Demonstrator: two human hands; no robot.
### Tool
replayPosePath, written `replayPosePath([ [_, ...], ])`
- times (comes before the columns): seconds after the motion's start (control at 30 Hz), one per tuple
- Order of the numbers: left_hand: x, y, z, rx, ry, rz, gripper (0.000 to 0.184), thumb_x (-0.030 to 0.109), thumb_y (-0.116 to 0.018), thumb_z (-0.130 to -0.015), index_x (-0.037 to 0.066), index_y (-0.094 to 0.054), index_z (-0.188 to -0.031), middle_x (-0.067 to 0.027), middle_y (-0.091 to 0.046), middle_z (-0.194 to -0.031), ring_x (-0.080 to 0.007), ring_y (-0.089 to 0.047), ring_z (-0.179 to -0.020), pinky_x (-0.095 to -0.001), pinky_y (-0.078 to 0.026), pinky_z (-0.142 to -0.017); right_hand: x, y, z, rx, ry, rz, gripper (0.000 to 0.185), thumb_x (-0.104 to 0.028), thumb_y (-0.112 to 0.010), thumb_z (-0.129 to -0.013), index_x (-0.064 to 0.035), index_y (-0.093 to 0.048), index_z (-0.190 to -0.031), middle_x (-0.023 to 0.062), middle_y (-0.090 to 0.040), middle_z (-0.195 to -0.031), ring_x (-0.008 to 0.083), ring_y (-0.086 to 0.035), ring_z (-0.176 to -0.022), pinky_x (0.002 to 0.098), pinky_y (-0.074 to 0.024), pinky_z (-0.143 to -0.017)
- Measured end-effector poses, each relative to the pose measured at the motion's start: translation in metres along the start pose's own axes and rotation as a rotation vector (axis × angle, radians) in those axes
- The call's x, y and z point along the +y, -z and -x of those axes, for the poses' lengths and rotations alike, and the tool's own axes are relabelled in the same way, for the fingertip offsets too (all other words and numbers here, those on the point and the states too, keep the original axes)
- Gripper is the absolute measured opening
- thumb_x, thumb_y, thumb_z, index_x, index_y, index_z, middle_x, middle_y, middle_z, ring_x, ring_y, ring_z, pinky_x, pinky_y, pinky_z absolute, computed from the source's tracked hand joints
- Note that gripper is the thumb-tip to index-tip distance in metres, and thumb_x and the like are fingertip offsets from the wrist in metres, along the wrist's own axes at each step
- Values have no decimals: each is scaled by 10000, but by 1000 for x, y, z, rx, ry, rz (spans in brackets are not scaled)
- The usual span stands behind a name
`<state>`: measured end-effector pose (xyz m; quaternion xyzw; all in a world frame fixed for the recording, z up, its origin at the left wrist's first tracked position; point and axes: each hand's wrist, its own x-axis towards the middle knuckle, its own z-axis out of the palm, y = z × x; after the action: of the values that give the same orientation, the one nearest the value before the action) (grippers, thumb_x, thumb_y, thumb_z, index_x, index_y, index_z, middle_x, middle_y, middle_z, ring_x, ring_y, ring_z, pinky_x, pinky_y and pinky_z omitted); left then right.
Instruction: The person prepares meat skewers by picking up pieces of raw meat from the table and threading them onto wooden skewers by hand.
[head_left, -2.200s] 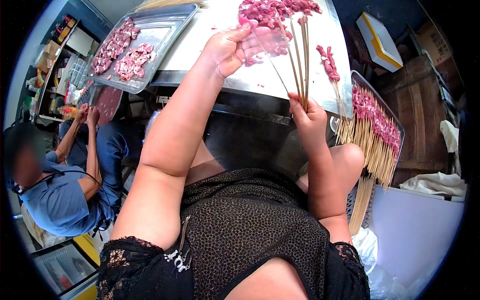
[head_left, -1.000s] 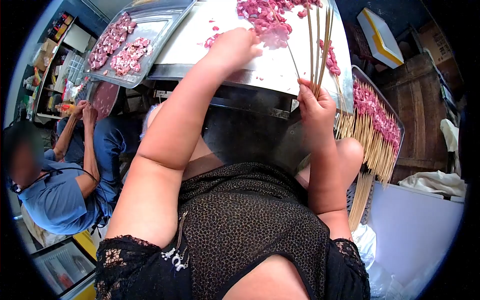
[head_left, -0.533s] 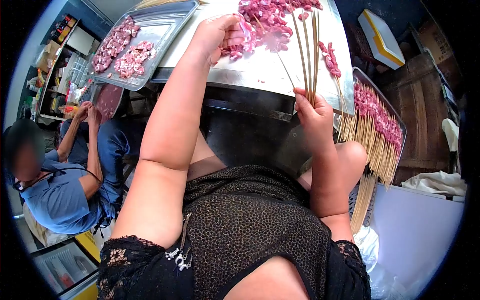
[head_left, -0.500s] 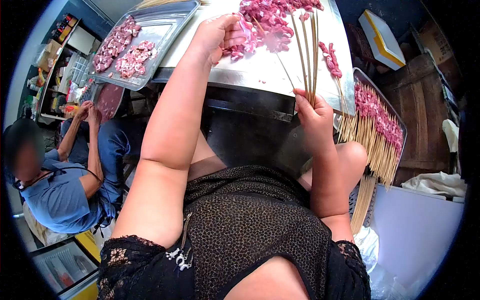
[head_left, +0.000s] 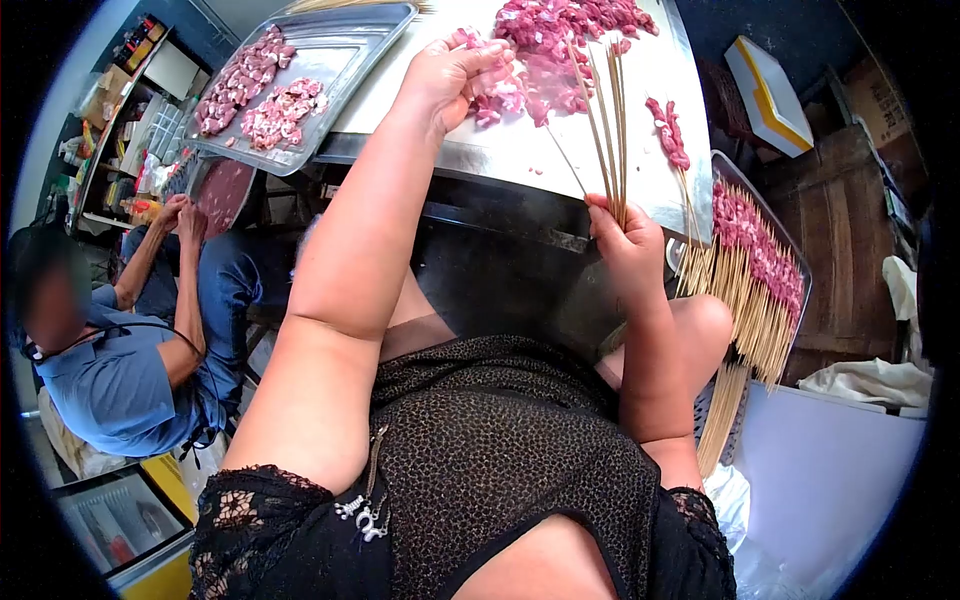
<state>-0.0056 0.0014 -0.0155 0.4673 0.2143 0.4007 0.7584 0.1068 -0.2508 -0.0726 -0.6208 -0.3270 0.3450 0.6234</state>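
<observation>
My right hand [head_left: 628,235] is closed round the lower ends of several bamboo skewers [head_left: 612,140], which fan upward over the table edge. One thin skewer [head_left: 568,160] leans left from its fingertips, with a piece of red meat [head_left: 538,110] on its upper part. At that skewer's far end my left hand [head_left: 447,82] is closed, pinching a pale pink piece of meat [head_left: 500,72]; the skewer's point is hidden. Behind the hands lies a heap of raw meat pieces [head_left: 570,28]. Loaded meat skewers [head_left: 668,135] rest on the table to the right.
A metal tray [head_left: 345,95] with two piles of cut meat stands at the left of the white table [head_left: 385,120]. Another tray, at right, holds rows of loaded skewers [head_left: 755,255]. A seated person in a blue shirt [head_left: 130,385] works at left, by a basin of meat [head_left: 222,195].
My left hand has come slightly right and down, closer to the leaning skewer's meat. My right hand still grips its skewers. The whole view has shifted a little.
</observation>
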Motion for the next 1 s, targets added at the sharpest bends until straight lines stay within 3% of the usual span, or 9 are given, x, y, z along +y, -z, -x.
replayPosePath([
  [0.07, 2, -1, 2, -4, 7, 51, 232, -50, -587, -815, -44, -511, -1034, -179, -628, -945, -248, -655, -837, -316, -588, -703, 1, -1, 0, 7, 9, 24, 173, -118, -609, -860, -21, -653, -996, -50, -542, -694, 17, -451, -603, 169, -359, -533],
  [0.13, 2, 0, 0, 30, -8, 60, 217, -62, -569, -823, -48, -500, -1028, -174, -610, -988, -240, -633, -913, -317, -566, -797, 3, -1, -1, 15, 18, 47, 170, -120, -609, -860, -21, -655, -991, -50, -543, -695, 20, -455, -607, 170, -366, -539],
  [0.23, 2, -2, 0, 31, -49, 95, 298, -86, -571, -809, -58, -464, -1085, -188, -628, -944, -256, -655, -846, -307, -586, -719, 5, 0, -2, 20, 43, 72, 167, -124, -611, -861, -19, -658, -982, -45, -549, -696, 27, -464, -612, 178, -382, -552],
  [0.33, 3, -5, 3, 24, -60, 111, 320, -84, -571, -812, -58, -448, -1105, -190, -621, -950, -265, -651, -854, -310, -580, -753, 3, 0, -2, 26, 51, 95, 168, -122, -609, -861, -12, -657, -979, -42, -551, -694, 31, -473, -618, 185, -391, -561],
  [0.57, 3, -4, 1, 91, -102, 140, 267, -72, -572, -819, -56, -479, -1069, -182, -601, -1013, -257, -632, -910, -320, -564, -809, -2, 1, 1, 31, 98, 98, 165, -111, -609, -858, -8, -655, -979, -40, -555, -685, 29, -474, -615, 181, -388, -558],
  [1.0, 3, -12, 16, 17, 32, 112, 271, -37, -536, -854, -57, -461, -1113, -181, -606, -1033, -245, -635, -921, -311, -546, -821, -1, 1, 1, 84, 150, 213, 169, -129, -631, -855, -10, -670, -969, -58, -551, -667, 19, -462, -611, 177, -390, -549],
])
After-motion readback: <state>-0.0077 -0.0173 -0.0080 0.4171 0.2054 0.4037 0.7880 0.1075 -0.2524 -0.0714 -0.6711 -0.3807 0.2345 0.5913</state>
